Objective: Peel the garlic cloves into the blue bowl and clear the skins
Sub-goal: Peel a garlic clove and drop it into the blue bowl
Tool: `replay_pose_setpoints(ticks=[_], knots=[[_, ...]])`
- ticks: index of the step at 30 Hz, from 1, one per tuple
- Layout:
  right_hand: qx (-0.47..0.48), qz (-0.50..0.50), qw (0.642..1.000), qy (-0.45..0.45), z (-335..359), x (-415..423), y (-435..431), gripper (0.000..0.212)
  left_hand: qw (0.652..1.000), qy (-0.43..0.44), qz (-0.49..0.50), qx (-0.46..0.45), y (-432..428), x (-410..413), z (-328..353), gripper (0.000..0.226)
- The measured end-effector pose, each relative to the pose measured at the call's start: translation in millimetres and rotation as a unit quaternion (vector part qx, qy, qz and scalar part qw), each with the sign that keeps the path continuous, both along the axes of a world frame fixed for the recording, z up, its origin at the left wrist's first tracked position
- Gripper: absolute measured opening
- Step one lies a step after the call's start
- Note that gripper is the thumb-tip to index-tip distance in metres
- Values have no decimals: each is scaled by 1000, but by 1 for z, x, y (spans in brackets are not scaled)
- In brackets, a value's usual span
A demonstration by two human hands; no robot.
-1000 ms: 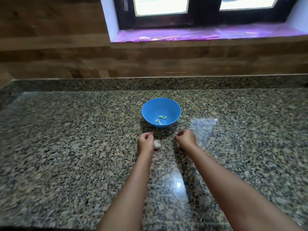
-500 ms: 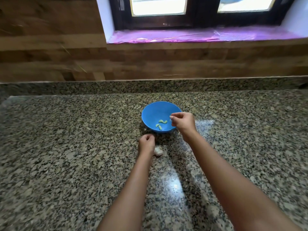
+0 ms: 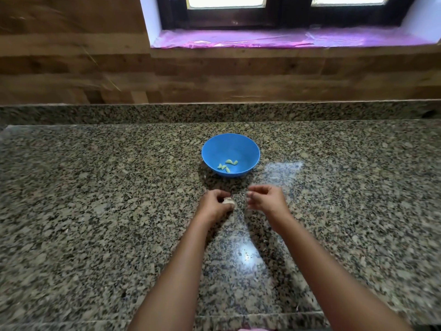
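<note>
Under my left grip [image 3: 214, 204], fingers curled round it, sits the garlic [image 3: 228, 201], held against the worktop [image 3: 100, 192]. Just right of it, my right grip [image 3: 266, 199] hangs loosely curled and blurred, with nothing visible in it. Beyond both grips, the blue bowl [image 3: 249, 149] holds peeled cloves [image 3: 228, 164]. I judge the peeling to be midway; next, the right grip must pinch off another clove.

Cloves [image 3: 228, 164] in bowl [image 3: 253, 149]; garlic [image 3: 228, 201] in front, at L hand [image 3: 213, 207].
</note>
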State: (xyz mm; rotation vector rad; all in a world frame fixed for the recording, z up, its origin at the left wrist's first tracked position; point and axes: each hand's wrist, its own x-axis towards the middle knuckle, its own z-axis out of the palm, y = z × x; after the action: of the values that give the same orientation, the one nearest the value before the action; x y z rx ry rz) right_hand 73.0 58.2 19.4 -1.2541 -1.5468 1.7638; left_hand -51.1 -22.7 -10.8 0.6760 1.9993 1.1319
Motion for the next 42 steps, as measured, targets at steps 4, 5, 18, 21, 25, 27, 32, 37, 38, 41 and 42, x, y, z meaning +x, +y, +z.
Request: replay_pose_setpoints(ticks=[4,5,18,21,25,27,32,37,38,41,42], knots=[[-57,66,996,8,-4,6,-18,21,961,-240,44,130,-11,11,5,35],[-61,71,995,28,-4,7,-21,20,949,-275,43,148,-13,13,7,33],[-85,43,991,91,14,22,-16,6,939,-277,-19,205,-16,26,25,33],[-101,25,991,89,18,23,-14,7,951,-236,-22,199,-15,32,26,33],[-80,1,995,65,19,23,-15,9,964,-180,-25,192,-12,37,27,34],[-79,-2,995,65,18,24,-16,9,966,-168,-22,192,-12,38,27,34],[-138,63,988,40,21,29,-10,19,969,-158,-14,188,-15,38,24,37],[-160,86,983,33,24,26,-9,15,965,-169,-2,199,-15,37,23,33],[-164,78,983,36,25,25,-9,13,965,-172,4,199,-16,36,22,32],[-153,60,986,20,22,22,-9,13,969,-160,17,187,-19,33,17,31],[-137,59,989,2,20,22,-9,14,970,-157,21,183,-21,31,15,31]])
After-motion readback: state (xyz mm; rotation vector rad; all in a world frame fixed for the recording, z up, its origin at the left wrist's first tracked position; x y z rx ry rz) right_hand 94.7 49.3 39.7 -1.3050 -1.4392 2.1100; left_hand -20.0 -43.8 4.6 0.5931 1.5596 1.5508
